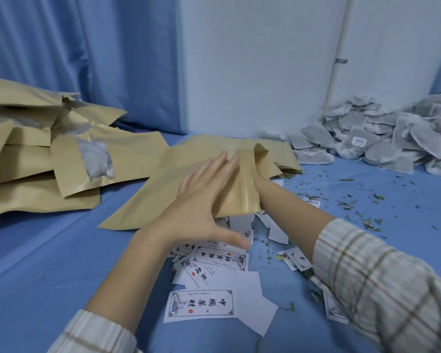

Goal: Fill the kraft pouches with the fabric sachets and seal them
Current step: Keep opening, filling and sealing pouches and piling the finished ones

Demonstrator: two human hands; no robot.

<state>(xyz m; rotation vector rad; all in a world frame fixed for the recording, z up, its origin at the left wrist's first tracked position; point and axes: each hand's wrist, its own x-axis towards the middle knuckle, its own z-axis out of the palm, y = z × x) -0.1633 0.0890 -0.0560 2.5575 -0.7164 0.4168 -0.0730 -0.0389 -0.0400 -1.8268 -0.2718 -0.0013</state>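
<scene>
the left hand lies flat with straight, spread fingers on a tan kraft paper pouch at the centre of the blue-covered table. the right hand is hidden inside that pouch's open mouth, so its grip cannot be told. grey fabric sachets are heaped far right, filled kraft pouches piled left, white printed labels scattered near.

Left hand lies flat, fingers straight and spread, thumb out; right forearm reaches forward, its hand hidden from view.
</scene>
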